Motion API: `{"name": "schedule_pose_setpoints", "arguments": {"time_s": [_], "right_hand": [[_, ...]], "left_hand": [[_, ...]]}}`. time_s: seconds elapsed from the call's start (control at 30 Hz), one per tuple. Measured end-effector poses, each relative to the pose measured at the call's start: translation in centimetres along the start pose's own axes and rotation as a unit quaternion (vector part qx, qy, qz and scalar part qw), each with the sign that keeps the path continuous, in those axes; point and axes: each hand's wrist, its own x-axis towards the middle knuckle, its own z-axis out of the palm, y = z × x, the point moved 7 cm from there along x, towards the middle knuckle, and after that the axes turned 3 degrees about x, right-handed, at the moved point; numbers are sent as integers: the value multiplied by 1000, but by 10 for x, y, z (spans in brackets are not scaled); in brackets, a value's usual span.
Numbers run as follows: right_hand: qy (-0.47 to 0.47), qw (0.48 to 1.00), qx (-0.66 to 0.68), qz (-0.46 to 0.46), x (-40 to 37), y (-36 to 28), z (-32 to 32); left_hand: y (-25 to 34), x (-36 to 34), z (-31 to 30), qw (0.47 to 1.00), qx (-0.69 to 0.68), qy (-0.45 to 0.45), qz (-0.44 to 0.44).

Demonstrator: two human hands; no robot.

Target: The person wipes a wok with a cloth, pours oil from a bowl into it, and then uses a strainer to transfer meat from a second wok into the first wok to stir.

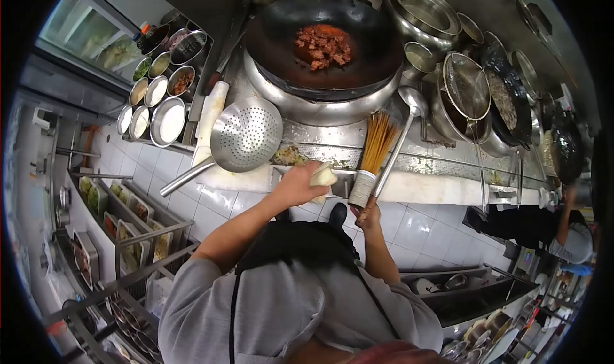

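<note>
Kitchen wok range (320, 108) ahead: left hand (297, 185) fingers clench a cloth (323, 175) on the stove ledge (448, 188); right hand (369, 216) fingers grip the ladle (413, 99) handle, whose swing could topple the bamboo brush (377, 150) just beside it

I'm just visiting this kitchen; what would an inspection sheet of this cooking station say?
Surface: counter, food scraps on it.
Job's things: cloth; ladle; wok holding browned meat.
Clutter: bamboo brush, skimmer, seasoning bowls, pots.
Hands: left hand grips the cloth; right hand holds the ladle's handle.
Cables: nothing seen.
Surroundings: tiled floor, tray racks on the left, another person on the right.
</note>
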Motion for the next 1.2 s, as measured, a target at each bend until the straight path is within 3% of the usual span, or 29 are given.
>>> {"name": "schedule_pose_setpoints", "arguments": {"time_s": [0.03, 0.07, 0.13, 0.17, 0.2, 0.23, 0.27, 0.3, 0.37, 0.43, 0.47, 0.53, 0.6, 0.63, 0.8, 0.9, 1.03, 1.13, 1.2], "right_hand": [[17, 999, -9, 32, -34, -4, 15], [37, 997, -15, 65, -72, -8, 34], [-15, 999, -5, 29, -116, -24, 64], [-39, 999, -1, 12, -135, -30, 74], [18, 996, -88, -13, -144, -41, 74], [73, 981, -175, -38, -149, -55, 79], [176, 909, -365, -94, -165, -76, 100], [205, 842, -474, -156, -165, -92, 110], [133, 908, -358, -174, -172, -105, 126], [122, 897, -377, -195, -188, -104, 127], [112, 893, -384, -206, -196, -98, 126], [52, 894, -359, -261, -201, -75, 113], [6, 898, -360, -252, -204, -79, 136], [-1, 877, -403, -264, -206, -93, 159], [-50, 800, -555, -223, -224, -144, 284], [-26, 770, -622, -140, -245, -169, 316], [-48, 700, -698, -142, -224, -170, 346], [-75, 632, -732, -242, -170, -173, 366], [-69, 682, -682, -254, -152, -168, 369]], "left_hand": [[-6, -2, -6, 990, -138, -31, -5], [-21, -6, -4, 941, -328, -67, -47], [-26, -24, -24, 818, -570, -64, -45], [-31, -33, -33, 732, -677, -62, -50], [-42, -37, -44, 713, -700, -23, -36], [-54, -43, -54, 721, -690, -11, -54], [-61, -49, -68, 730, -680, 1, -71], [-71, -55, -79, 738, -669, 14, -87], [-103, -66, -100, 821, -559, 69, -92], [-103, -87, -146, 941, -305, 123, -82], [-105, -99, -164, 976, -160, 125, -82], [-97, -128, -196, 962, 174, 210, -28], [-105, -155, -205, 931, 289, 187, -124], [-111, -169, -209, 907, 348, 164, -169], [-154, -192, -189, 895, 346, 84, -270], [-147, -193, -193, 882, 348, 111, -298], [-149, -191, -195, 870, 352, 146, -312], [-118, -190, -202, 858, 400, 296, -126], [-111, -187, -210, 898, 243, 348, -113]]}}
